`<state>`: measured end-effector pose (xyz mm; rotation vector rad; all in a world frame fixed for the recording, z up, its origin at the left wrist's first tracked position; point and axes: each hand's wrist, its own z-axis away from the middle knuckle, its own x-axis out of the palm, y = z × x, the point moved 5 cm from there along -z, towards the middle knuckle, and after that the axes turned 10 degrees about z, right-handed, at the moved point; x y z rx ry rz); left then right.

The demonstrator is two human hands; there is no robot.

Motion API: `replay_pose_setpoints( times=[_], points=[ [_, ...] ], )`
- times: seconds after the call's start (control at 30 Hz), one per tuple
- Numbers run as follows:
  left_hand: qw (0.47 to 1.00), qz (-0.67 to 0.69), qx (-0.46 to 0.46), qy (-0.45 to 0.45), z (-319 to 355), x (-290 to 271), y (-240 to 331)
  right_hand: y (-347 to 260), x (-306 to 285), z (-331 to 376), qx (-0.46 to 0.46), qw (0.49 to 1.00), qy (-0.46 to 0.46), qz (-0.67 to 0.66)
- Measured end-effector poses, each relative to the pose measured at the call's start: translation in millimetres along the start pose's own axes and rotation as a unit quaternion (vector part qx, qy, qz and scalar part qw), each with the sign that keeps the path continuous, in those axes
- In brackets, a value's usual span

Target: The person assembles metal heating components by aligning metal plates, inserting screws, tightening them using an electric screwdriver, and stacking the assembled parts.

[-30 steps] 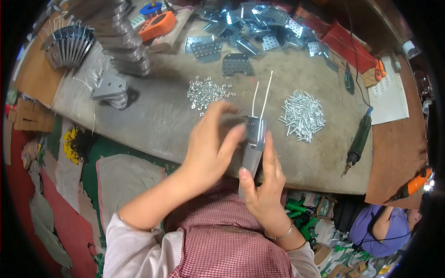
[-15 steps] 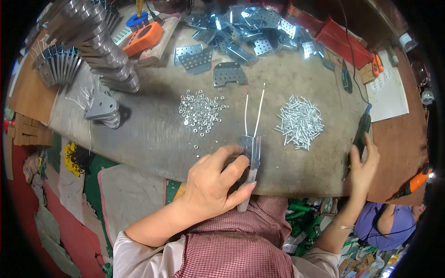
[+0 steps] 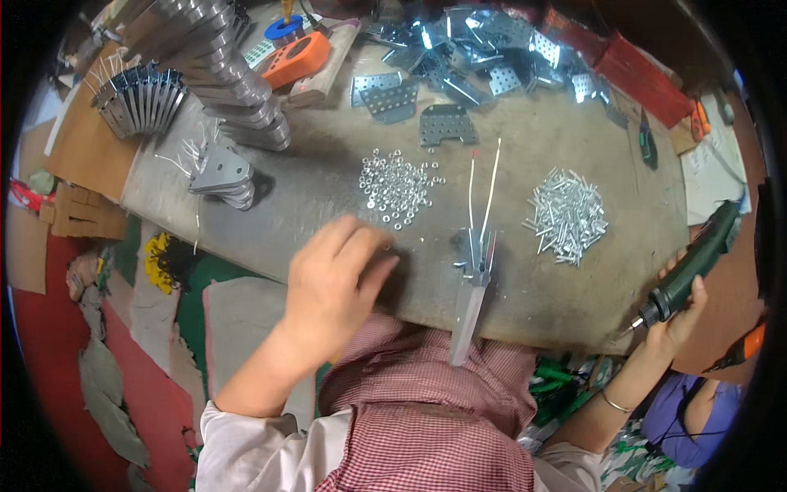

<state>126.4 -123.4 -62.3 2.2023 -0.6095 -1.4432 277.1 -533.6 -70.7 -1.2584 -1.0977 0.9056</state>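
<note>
My left hand [image 3: 332, 283] is loosely curled over the table's near edge, with thumb and forefinger apart beside a stray nut. Past its fingertips lies a pile of small metal nuts [image 3: 398, 187]. My right hand [image 3: 682, 316] is wrapped round a dark green electric screwdriver [image 3: 695, 266], its bit pointing down and left. Between the hands rests a metal bracket assembly [image 3: 474, 266] with a narrow grey bar jutting over the table edge. Two thin white wires [image 3: 471, 193] run from its far end; one has a red tip. Right of it sits a heap of screws [image 3: 567, 215].
Perforated metal plates [image 3: 447, 125] are heaped at the back, near a red bin [image 3: 643, 80]. Tall stacks of metal parts [image 3: 246, 102] rise at back left, beside an orange device [image 3: 297, 60]. Grey brackets with wires [image 3: 223, 176] lie left. A person in purple [image 3: 689, 418] is at lower right.
My left hand has let go of the bracket assembly and moved left toward the nuts. My right hand has taken hold of the screwdriver and lifted it, swinging its bit leftward. The view has shifted.
</note>
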Motion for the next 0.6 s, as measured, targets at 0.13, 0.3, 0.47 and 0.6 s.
replay_pose_setpoints(
  times=[0.13, 0.3, 0.47, 0.6],
  points=[
    [0.996, -0.034, 0.056, -0.062, -14, 6, -4, -42, 70, 40, -0.004, 0.945, -0.272, -0.183],
    [0.988, -0.069, 0.067, -0.117, -19, 9, -5, -26, 103, 62, 0.020, 0.925, -0.189, -0.328],
    [0.973, 0.222, 0.048, -0.036, -16, 11, 21, 13, 115, 79, 0.005, 0.945, -0.012, -0.327],
    [0.912, 0.402, -0.083, 0.000, -4, 28, 13, 37, 118, 77, 0.046, 0.917, -0.003, -0.396]
  ],
)
